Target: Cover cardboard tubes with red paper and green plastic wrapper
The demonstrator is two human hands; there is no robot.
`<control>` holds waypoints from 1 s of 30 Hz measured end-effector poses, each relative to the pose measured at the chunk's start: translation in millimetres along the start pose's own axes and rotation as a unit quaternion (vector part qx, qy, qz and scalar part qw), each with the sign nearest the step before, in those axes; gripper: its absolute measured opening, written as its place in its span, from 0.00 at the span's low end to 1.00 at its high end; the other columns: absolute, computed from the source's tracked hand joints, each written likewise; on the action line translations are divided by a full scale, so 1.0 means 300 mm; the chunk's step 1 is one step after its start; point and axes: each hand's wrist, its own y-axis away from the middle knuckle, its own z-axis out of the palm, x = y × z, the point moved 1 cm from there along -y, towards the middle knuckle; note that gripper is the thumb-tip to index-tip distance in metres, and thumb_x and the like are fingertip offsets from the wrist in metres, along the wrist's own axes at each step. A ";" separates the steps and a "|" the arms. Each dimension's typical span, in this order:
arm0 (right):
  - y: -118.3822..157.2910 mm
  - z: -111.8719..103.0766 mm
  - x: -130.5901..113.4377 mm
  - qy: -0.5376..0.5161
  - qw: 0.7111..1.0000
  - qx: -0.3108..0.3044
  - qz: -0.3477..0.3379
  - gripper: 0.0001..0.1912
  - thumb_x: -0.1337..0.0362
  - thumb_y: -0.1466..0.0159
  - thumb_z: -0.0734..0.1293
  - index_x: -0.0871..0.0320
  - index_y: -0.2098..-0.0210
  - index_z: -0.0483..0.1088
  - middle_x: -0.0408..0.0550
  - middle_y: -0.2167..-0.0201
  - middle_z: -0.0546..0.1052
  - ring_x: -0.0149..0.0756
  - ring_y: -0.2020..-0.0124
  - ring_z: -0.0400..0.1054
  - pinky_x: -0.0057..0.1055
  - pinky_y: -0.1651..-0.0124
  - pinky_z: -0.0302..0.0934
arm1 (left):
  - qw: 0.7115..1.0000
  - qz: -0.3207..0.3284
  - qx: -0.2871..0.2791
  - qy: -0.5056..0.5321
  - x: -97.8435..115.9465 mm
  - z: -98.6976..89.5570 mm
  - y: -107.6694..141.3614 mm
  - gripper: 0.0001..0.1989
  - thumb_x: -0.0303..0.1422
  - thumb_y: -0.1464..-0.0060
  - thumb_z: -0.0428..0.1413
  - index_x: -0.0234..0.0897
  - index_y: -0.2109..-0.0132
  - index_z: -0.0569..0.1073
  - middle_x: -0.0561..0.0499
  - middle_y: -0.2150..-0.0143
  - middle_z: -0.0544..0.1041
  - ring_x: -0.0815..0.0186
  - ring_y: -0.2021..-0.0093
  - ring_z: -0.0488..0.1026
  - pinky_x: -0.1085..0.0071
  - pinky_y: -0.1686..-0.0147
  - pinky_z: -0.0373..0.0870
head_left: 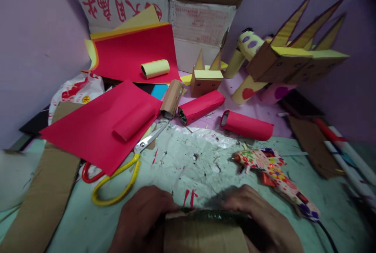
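Note:
At the bottom of the head view, a brown cardboard piece (202, 237) with a shiny dark green strip along its top edge lies between my hands. My left hand (145, 215) grips its left side with fingers curled. On the right side, my right hand (261, 215) is curled round it too; the fingertips are partly hidden. Two thin red paper scraps (190, 198) lie just beyond it. Yellow-handled scissors (136, 157) rest near my left hand. Close to my right hand lies a glue gun (274, 174) wrapped in floral paper.
Red paper sheets (100, 127) and a cardboard strip (44, 190) lie on the left. Red paper-covered tubes (201, 107) and a bare cardboard tube (172, 99) lie mid-table. Behind stand a small horned cardboard box (207, 82) and a larger spiked cardboard figure (293, 63).

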 end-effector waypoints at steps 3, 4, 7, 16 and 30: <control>-0.028 -0.007 -0.015 -0.022 0.996 -0.075 -0.053 0.09 0.60 0.38 0.64 0.54 0.60 0.73 0.48 0.70 0.78 0.38 0.69 0.72 0.31 0.68 0.67 | 0.998 -0.037 -0.055 0.023 0.029 -0.006 -0.011 0.06 0.25 0.47 0.51 0.40 0.66 0.72 0.53 0.74 0.76 0.68 0.74 0.73 0.74 0.75 0.69; -0.030 -0.007 -0.019 -0.040 0.994 -0.085 -0.052 0.10 0.61 0.38 0.63 0.54 0.60 0.73 0.49 0.70 0.78 0.38 0.69 0.72 0.31 0.67 0.66 | 0.996 -0.042 -0.068 0.033 0.039 -0.007 -0.013 0.07 0.24 0.47 0.51 0.39 0.67 0.72 0.53 0.73 0.76 0.68 0.74 0.73 0.74 0.75 0.68; -0.018 0.001 -0.032 -0.073 0.994 -0.080 -0.030 0.07 0.65 0.42 0.65 0.58 0.67 0.75 0.48 0.75 0.77 0.36 0.74 0.71 0.28 0.72 0.63 | 0.995 -0.043 -0.067 0.063 0.067 -0.010 -0.019 0.08 0.22 0.49 0.51 0.38 0.69 0.72 0.53 0.74 0.76 0.68 0.73 0.73 0.74 0.74 0.68; -0.009 0.042 -0.057 -0.268 0.944 -0.083 0.173 0.07 0.64 0.50 0.71 0.60 0.81 0.75 0.41 0.84 0.72 0.33 0.79 0.67 0.26 0.74 0.60 | 0.907 -0.240 -0.199 0.282 0.108 0.007 -0.049 0.05 0.31 0.56 0.61 0.32 0.74 0.76 0.53 0.78 0.74 0.62 0.72 0.74 0.72 0.73 0.69; -0.012 0.043 -0.032 -0.292 0.939 -0.056 0.174 0.06 0.65 0.57 0.72 0.61 0.79 0.78 0.42 0.85 0.75 0.27 0.87 0.62 0.23 0.83 0.56 | 0.918 -0.232 -0.112 0.302 0.092 0.009 -0.056 0.08 0.33 0.63 0.63 0.31 0.81 0.76 0.55 0.84 0.72 0.66 0.77 0.71 0.73 0.76 0.67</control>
